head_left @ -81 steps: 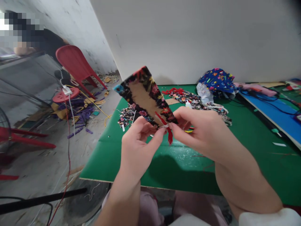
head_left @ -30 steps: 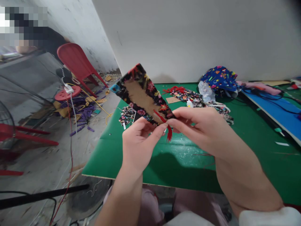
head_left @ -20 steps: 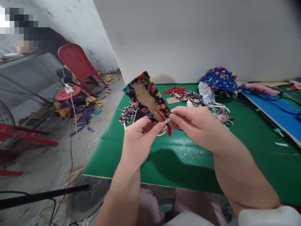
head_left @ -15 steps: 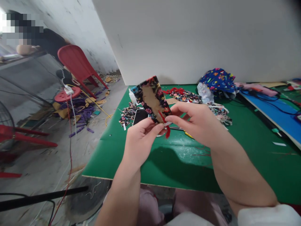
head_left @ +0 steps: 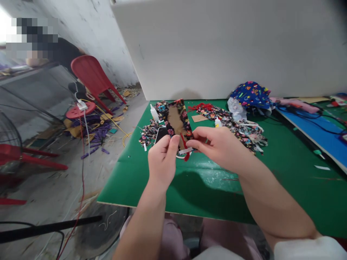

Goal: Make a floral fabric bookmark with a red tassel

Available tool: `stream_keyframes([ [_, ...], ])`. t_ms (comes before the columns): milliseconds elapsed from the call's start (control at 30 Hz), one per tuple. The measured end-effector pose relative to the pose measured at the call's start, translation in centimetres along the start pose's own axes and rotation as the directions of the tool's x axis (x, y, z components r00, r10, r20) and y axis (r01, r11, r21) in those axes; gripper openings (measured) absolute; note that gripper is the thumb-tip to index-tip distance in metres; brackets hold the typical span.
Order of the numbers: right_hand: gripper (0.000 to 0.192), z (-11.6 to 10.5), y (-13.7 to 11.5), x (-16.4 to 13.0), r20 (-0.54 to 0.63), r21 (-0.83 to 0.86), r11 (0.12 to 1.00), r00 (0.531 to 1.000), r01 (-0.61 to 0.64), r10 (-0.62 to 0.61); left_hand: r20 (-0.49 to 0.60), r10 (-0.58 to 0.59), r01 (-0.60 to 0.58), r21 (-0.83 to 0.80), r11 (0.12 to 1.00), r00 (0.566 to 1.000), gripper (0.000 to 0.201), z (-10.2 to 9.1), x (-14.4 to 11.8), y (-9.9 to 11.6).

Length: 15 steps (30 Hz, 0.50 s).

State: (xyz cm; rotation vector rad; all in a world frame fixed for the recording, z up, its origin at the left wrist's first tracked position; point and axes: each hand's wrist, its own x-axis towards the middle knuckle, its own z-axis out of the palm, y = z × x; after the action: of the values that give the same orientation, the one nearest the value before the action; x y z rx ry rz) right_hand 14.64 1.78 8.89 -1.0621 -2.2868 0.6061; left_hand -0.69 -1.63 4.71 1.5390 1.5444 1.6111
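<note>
Above the table I hold a piece of cardboard (head_left: pixel 175 119) whose edges are wrapped in black floral fabric, bare brown side facing me. My left hand (head_left: pixel 164 155) grips its lower left edge, thumb on top. At the lower right edge, my right hand (head_left: pixel 208 142) is closed with thumb and fingers pinched. A red tassel (head_left: pixel 187 156) hangs at the bottom end, its red cord lying over the cardboard. Across that end runs a small white strip (head_left: pixel 185 151), close to my right thumb. Behind the left hand lies a dark phone (head_left: pixel 162 133), partly hidden.
On the green table (head_left: pixel 135 180) are floral fabric scraps (head_left: pixel 149 131), a white glue bottle (head_left: pixel 154 113), another bottle (head_left: pixel 218 122), a brown card (head_left: pixel 199 118) and blue patterned cloth (head_left: pixel 251 94). A blue board (head_left: pixel 309 126) lies right. A person sits beyond a red chair (head_left: pixel 89 74).
The cardboard piece has been lowered and turned more upright. My left thumb has shifted up its edge, and the right hand has moved slightly left and down.
</note>
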Motion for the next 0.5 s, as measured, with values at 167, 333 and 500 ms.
stream_keyframes([
  [167, 0.026, -0.13, -0.12, -0.05, -0.001, 0.017, 1.0, 1.0, 0.009, -0.009, -0.077, 0.0, -0.004, -0.05, 0.999, 0.997, 0.046, 0.44, -0.45, -0.09],
  [333, 0.028, -0.03, -0.36, -0.32, 0.0, -0.042, 0.999, 1.0, 0.015, -0.015, -0.081, -0.018, 0.005, -0.158, 0.987, 0.997, 0.051, 0.87, -0.52, -0.74],
  [500, 0.029, 0.43, -0.95, -0.5, 0.0, -0.107, 0.994, 1.0, 0.026, -0.026, -0.149, -0.072, 0.049, -0.153, 0.987, 0.986, 0.044, 0.99, -0.5, -0.74],
])
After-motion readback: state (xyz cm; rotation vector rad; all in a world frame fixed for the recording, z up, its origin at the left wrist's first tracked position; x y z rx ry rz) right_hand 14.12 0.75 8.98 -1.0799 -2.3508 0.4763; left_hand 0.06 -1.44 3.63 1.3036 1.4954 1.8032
